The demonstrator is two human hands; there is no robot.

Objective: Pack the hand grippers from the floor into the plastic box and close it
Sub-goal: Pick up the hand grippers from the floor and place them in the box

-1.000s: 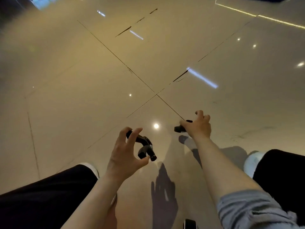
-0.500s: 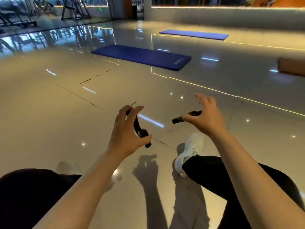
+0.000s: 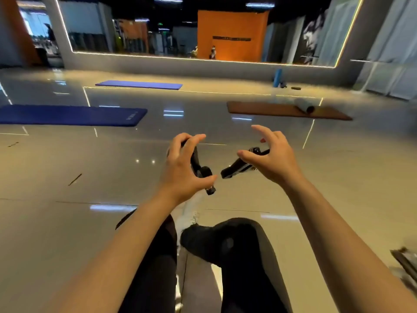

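My left hand (image 3: 182, 168) holds a black hand gripper (image 3: 199, 169) in the air, fingers curled round its upper handle and thumb under the lower one. My right hand (image 3: 270, 159) grips a second black hand gripper (image 3: 237, 169), whose handle sticks out to the left below the thumb. Both are raised in front of me above my legs (image 3: 228, 245), a short gap between them. The plastic box cannot be made out; a blurred grey object (image 3: 406, 263) shows at the right edge.
I sit on a glossy tiled gym floor (image 3: 67, 211). Two blue mats (image 3: 67, 115) lie at the far left and back, a brown mat (image 3: 282, 110) with a rolled item at the far right. A mirror wall (image 3: 203, 64) closes the back.
The view has swung up from the floor to the room. Both hands have lifted the hand grippers off the floor and brought them closer together.
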